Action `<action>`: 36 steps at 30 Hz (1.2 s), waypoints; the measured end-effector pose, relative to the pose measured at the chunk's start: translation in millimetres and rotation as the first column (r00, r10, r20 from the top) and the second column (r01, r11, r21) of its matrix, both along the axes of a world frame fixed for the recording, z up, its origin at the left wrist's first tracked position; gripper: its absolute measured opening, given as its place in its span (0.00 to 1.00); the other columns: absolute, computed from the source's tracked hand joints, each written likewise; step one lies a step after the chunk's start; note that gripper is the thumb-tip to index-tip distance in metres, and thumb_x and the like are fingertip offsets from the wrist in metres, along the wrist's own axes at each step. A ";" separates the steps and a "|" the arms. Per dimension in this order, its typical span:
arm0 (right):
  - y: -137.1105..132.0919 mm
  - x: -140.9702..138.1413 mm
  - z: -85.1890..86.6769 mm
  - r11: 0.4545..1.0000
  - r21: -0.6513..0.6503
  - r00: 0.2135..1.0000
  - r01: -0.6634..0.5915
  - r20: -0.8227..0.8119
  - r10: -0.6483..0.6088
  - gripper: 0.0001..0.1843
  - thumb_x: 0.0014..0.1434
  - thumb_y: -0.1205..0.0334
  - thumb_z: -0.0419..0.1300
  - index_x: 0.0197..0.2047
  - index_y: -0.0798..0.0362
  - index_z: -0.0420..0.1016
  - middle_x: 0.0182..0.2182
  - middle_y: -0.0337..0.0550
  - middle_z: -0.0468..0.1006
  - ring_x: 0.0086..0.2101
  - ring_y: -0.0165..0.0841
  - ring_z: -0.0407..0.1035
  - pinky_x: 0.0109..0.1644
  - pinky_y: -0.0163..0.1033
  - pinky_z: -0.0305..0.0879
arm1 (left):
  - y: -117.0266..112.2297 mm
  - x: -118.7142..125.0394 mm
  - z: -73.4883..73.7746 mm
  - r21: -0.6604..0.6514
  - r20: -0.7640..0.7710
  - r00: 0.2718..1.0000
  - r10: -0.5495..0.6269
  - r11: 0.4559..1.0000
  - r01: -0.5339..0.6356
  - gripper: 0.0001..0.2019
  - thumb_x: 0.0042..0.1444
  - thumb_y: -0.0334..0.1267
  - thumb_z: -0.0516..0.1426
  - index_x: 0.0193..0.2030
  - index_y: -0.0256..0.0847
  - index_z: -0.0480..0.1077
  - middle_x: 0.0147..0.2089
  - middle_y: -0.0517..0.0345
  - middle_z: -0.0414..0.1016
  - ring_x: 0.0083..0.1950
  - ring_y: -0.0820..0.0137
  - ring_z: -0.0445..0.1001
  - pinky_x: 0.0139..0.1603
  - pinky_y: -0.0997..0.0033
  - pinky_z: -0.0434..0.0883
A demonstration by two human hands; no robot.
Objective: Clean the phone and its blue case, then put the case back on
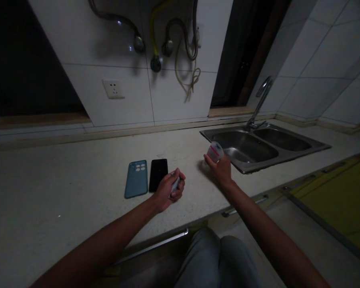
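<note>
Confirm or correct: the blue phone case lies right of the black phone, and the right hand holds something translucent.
Wrong side: in the head view, the blue phone case lies left of the black phone. The right hand does hold something translucent.

On the countertop (87, 172), a phone (158, 172) lies just left of the left hand (169, 189), a phone case (137, 181) farther left beside it, while a sink (243, 146) sits right of the right hand (221, 167), its faucet (259, 105) farther back, and a socket (113, 89) is on the wall (120, 112) beyond the left hand.
</note>
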State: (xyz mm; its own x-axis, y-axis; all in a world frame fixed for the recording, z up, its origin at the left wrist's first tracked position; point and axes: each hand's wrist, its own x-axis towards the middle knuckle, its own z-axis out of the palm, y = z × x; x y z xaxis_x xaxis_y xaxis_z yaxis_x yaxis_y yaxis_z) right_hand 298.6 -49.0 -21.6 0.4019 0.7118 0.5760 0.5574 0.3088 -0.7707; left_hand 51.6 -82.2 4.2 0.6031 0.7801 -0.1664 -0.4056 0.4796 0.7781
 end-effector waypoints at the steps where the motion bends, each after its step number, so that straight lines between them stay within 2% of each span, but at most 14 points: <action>1: 3.3 1.6 -1.7 0.999 0.001 0.998 0.048 0.026 -0.048 0.25 0.49 0.43 0.69 0.43 0.50 0.72 0.32 0.45 0.77 0.36 0.43 0.73 0.40 0.45 0.68 | 1.5 -2.2 4.4 0.016 -0.005 1.000 0.003 1.000 -0.003 0.15 0.63 0.49 0.56 0.33 0.39 0.68 0.20 0.68 0.59 0.12 0.83 0.47 0.12 0.84 0.45; 3: 9.7 3.1 -6.3 0.992 0.009 0.989 0.129 0.064 -0.130 0.26 0.47 0.43 0.70 0.44 0.48 0.71 0.31 0.43 0.77 0.33 0.42 0.73 0.38 0.46 0.67 | 5.9 -9.8 17.2 0.120 -0.082 0.996 0.037 0.992 -0.027 0.16 0.61 0.52 0.57 0.33 0.40 0.68 0.19 0.70 0.55 0.13 0.83 0.43 0.13 0.82 0.44; 5: 15.1 3.9 -11.9 0.998 0.010 0.996 0.068 0.064 -0.069 0.25 0.47 0.44 0.70 0.43 0.46 0.70 0.29 0.40 0.75 0.30 0.41 0.71 0.35 0.45 0.66 | 13.9 -23.2 32.7 0.361 -0.298 0.938 0.179 0.930 -0.062 0.16 0.59 0.52 0.58 0.33 0.41 0.69 0.19 0.68 0.56 0.14 0.81 0.48 0.16 0.79 0.48; 7: 18.4 4.8 -17.0 0.999 0.022 0.998 0.030 0.049 -0.031 0.24 0.46 0.44 0.70 0.41 0.45 0.69 0.27 0.38 0.74 0.27 0.39 0.69 0.33 0.44 0.65 | 27.0 -43.3 45.7 0.652 -0.569 0.691 0.446 0.757 0.049 0.13 0.55 0.49 0.62 0.33 0.41 0.72 0.25 0.59 0.68 0.24 0.73 0.65 0.25 0.75 0.60; 9: 19.2 5.5 -19.8 0.999 0.027 0.999 0.031 0.034 -0.032 0.24 0.47 0.43 0.70 0.41 0.45 0.68 0.27 0.38 0.73 0.27 0.39 0.68 0.33 0.44 0.65 | 44.3 -68.7 52.0 0.720 -0.693 0.257 0.673 0.639 0.269 0.13 0.55 0.49 0.61 0.37 0.41 0.74 0.34 0.49 0.76 0.37 0.60 0.74 0.35 0.67 0.65; 11: 17.7 5.2 -19.1 0.999 -0.007 0.999 0.048 0.015 -0.048 0.26 0.46 0.43 0.70 0.42 0.45 0.67 0.28 0.39 0.73 0.28 0.40 0.68 0.34 0.45 0.65 | 62.8 -95.1 50.8 0.578 -0.731 -0.142 0.668 0.715 0.393 0.16 0.58 0.49 0.57 0.43 0.37 0.74 0.43 0.37 0.77 0.45 0.48 0.75 0.40 0.60 0.66; 12: 16.4 4.6 -17.5 0.997 -0.043 0.998 0.058 0.007 -0.058 0.27 0.47 0.42 0.70 0.43 0.46 0.67 0.29 0.40 0.73 0.29 0.40 0.68 0.35 0.45 0.65 | 71.4 -107.0 48.2 0.492 -0.746 -0.268 0.610 0.776 0.395 0.18 0.58 0.49 0.56 0.45 0.35 0.74 0.47 0.32 0.77 0.47 0.45 0.75 0.41 0.58 0.67; 15: 11.6 2.7 -9.5 0.989 -0.123 0.996 0.086 -0.005 -0.087 0.30 0.50 0.38 0.66 0.47 0.49 0.66 0.35 0.45 0.74 0.33 0.41 0.69 0.38 0.47 0.66 | 91.3 -131.9 37.6 0.373 -0.770 -0.390 0.506 0.852 0.368 0.26 0.58 0.55 0.53 0.50 0.32 0.73 0.53 0.28 0.75 0.52 0.42 0.74 0.43 0.57 0.68; 21: -6.5 -1.7 6.3 0.947 0.231 0.973 0.223 -0.004 -0.229 0.21 0.58 0.42 0.59 0.45 0.48 0.64 0.37 0.44 0.68 0.34 0.38 0.66 0.42 0.47 0.67 | 110.7 -139.8 25.4 0.334 -0.811 -0.359 0.462 0.869 0.365 0.23 0.57 0.52 0.54 0.45 0.31 0.75 0.53 0.27 0.75 0.53 0.44 0.76 0.43 0.60 0.69; 25: -25.6 -17.3 8.6 0.913 0.376 0.979 0.156 0.060 -0.193 0.14 0.57 0.46 0.59 0.35 0.46 0.62 0.27 0.38 0.64 0.26 0.33 0.59 0.32 0.42 0.62 | 118.1 -146.6 27.0 0.415 -0.848 -0.205 0.488 0.853 0.317 0.17 0.55 0.49 0.57 0.31 0.34 0.74 0.36 0.34 0.79 0.41 0.51 0.78 0.36 0.65 0.67; 28: -34.4 -34.1 7.0 0.956 0.287 0.970 -0.064 0.241 -0.007 0.10 0.57 0.52 0.60 0.30 0.46 0.64 0.21 0.35 0.63 0.22 0.31 0.58 0.28 0.39 0.59 | 118.6 -151.9 35.4 0.527 -0.848 0.005 0.529 0.843 0.107 0.13 0.53 0.44 0.57 0.23 0.38 0.69 0.18 0.50 0.68 0.26 0.60 0.72 0.27 0.69 0.63; 31: -35.5 -52.0 5.4 0.923 0.179 0.873 -0.340 0.425 0.239 0.07 0.58 0.59 0.59 0.29 0.48 0.67 0.19 0.35 0.64 0.19 0.29 0.57 0.25 0.37 0.56 | 111.3 -145.2 48.6 0.561 -0.691 0.363 0.625 0.780 -0.276 0.08 0.48 0.40 0.59 0.26 0.40 0.67 0.16 0.61 0.63 0.19 0.69 0.65 0.21 0.73 0.59; 33: -33.9 -64.9 4.8 0.871 0.161 0.807 -0.464 0.483 0.340 0.04 0.58 0.62 0.57 0.31 0.49 0.68 0.20 0.35 0.67 0.19 0.28 0.58 0.25 0.36 0.56 | 102.2 -130.6 55.8 0.379 -0.506 0.580 0.638 0.769 -0.515 0.07 0.46 0.40 0.60 0.30 0.39 0.69 0.20 0.60 0.69 0.20 0.68 0.68 0.22 0.73 0.65; 36: -30.8 -85.3 4.4 0.836 0.143 0.794 -0.530 0.430 0.430 0.02 0.61 0.63 0.56 0.37 0.51 0.70 0.23 0.36 0.70 0.21 0.28 0.61 0.26 0.35 0.57 | 83.1 -96.4 57.2 0.040 -0.359 0.767 0.531 0.830 -0.556 0.10 0.52 0.44 0.57 0.30 0.37 0.71 0.20 0.56 0.71 0.19 0.68 0.69 0.21 0.71 0.68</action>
